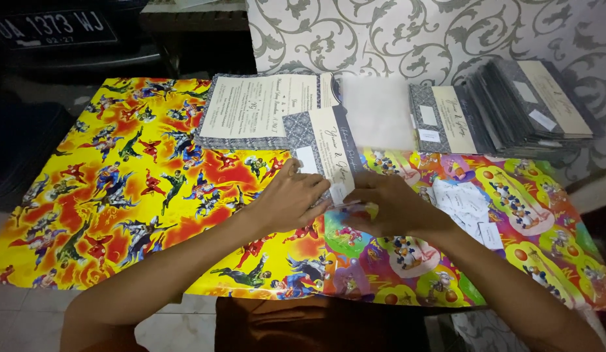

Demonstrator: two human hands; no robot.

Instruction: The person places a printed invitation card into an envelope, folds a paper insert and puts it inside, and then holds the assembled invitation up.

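Grey-patterned invitation card (324, 146) with cream panel lies under both hands.

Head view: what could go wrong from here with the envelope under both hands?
The left hand and right hand crowd the small white label on the grey envelope, so it could go on crooked. The loose labels beside the right forearm might get swept off the table.

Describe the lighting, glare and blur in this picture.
Head view: light falls on the middle, so the cartoon table cover is vivid while the top-left corner and bottom edge sink into dark; the clear sleeves by the card stacks wash out pale; the right hand is slightly motion-blurred, the left hand sharper; the edges bow a little.
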